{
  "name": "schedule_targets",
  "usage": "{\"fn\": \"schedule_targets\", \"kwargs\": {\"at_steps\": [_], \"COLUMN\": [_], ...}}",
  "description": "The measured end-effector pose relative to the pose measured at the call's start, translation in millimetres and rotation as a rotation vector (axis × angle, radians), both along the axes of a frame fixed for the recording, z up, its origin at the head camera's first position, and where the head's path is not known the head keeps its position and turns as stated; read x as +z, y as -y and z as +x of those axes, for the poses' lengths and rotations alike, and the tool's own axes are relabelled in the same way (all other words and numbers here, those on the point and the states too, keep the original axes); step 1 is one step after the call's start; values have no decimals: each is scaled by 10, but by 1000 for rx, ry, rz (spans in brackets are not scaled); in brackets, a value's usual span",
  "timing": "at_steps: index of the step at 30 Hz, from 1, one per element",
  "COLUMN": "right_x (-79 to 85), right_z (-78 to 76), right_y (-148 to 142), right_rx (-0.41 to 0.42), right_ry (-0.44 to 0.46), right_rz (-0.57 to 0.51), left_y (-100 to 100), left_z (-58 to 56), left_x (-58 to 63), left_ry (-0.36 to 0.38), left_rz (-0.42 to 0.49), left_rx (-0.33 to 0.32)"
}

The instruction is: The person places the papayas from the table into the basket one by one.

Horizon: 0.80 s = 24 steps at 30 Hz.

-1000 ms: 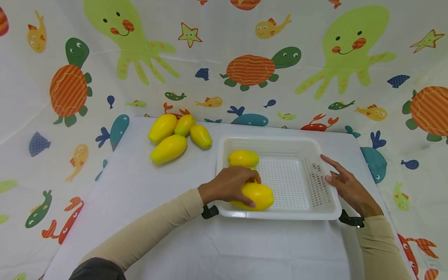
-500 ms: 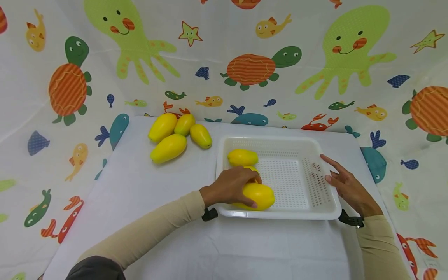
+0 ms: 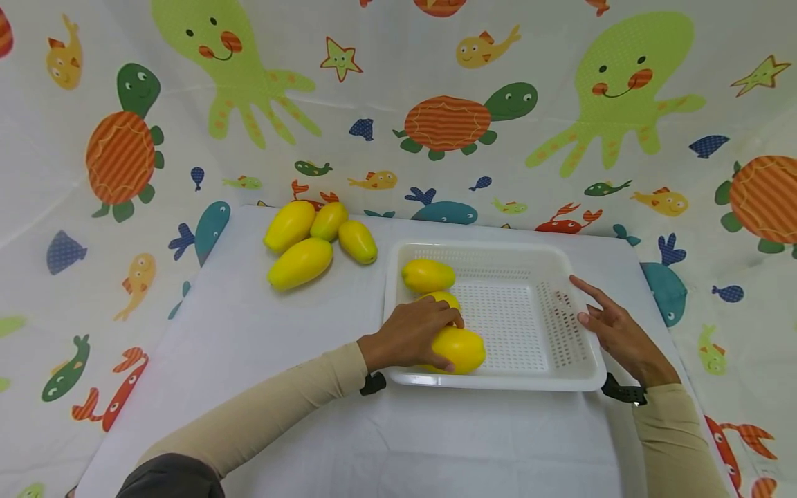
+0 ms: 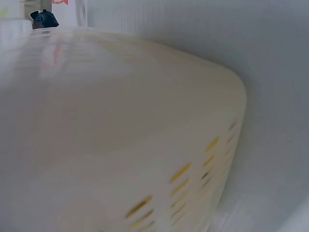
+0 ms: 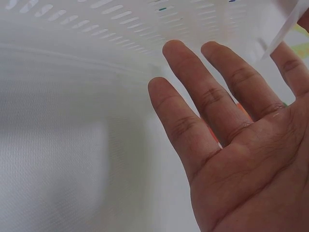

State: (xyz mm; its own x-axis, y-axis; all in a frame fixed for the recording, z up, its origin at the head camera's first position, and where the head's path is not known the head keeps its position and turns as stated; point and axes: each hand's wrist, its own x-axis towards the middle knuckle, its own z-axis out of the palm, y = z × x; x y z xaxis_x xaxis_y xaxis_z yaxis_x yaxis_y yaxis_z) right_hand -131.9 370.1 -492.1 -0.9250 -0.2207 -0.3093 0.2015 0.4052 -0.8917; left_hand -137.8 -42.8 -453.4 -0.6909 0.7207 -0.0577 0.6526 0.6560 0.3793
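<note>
My left hand (image 3: 411, 333) reaches over the near left corner of a white perforated plastic basket (image 3: 488, 384). It grips a yellow papaya (image 3: 463, 351) inside, thumb on the near side and fingers curled over the far side. Just behind lies a second papaya (image 3: 443, 299), partly covered by the hand, and beyond it a third papaya (image 3: 428, 275). At the basket's right side, my right hand (image 3: 625, 339) touches the rim with thumb and extended index finger. In the right wrist view its other fingers (image 5: 212, 96) stay straight below the rim. The left wrist view shows only the basket's outer wall (image 4: 145, 111).
Several more papayas (image 3: 301, 263) lie grouped on the white-covered table (image 3: 311, 332) at the back left. A curtain (image 3: 373, 69) printed with sea animals hangs behind the table and along both sides.
The far papaya in the basket has shifted slightly back and left, and more of the middle one shows. The gripped papaya has moved slightly left. My right hand stays at the rim.
</note>
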Motion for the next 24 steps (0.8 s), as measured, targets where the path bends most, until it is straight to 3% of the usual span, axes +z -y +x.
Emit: {"fn": "schedule_targets", "kwargs": {"at_steps": [11,24], "right_x": [9,11], "right_z": [7,12], "right_y": [-6,-11], "right_rx": [-10,-3], "right_ry": [11,17], "right_rz": [-2,-5], "left_y": [26,270], "left_z": [10,-31], "left_x": [13,228], "left_ry": [-46,-42], "left_rz": [-1,150], "left_rx": [-12,62]}}
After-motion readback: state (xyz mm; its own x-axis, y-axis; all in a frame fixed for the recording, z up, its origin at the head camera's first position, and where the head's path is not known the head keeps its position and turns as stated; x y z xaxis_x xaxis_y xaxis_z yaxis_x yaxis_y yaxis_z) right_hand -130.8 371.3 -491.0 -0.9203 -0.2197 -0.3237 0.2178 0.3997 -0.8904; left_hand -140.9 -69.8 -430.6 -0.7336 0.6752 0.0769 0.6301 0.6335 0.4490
